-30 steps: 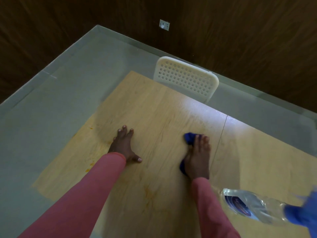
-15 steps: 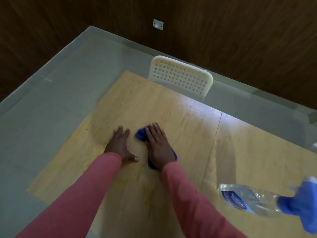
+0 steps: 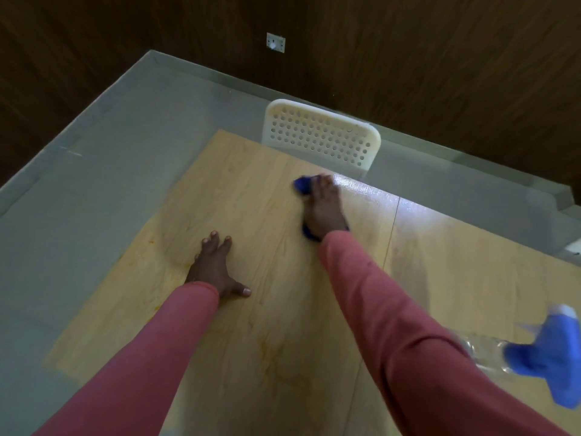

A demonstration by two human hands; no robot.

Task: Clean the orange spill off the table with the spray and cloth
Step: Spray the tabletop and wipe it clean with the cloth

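Your work surface is a light wood-grain table (image 3: 257, 196) with a seam running down its right part and a glossy bright patch near the far edge. Lying directly on it you have a blue cloth (image 3: 302, 185) pressed flat under your right hand (image 3: 323, 212) toward the far side, your left hand (image 3: 213, 269) spread flat with straight fingers toward the left, and a clear spray bottle (image 3: 540, 357) with a blue trigger head lying on its side at the right edge. Faint orange smears (image 3: 276, 357) stain the wood near you between your two sleeves, with more orange flecks along the table's left edge.
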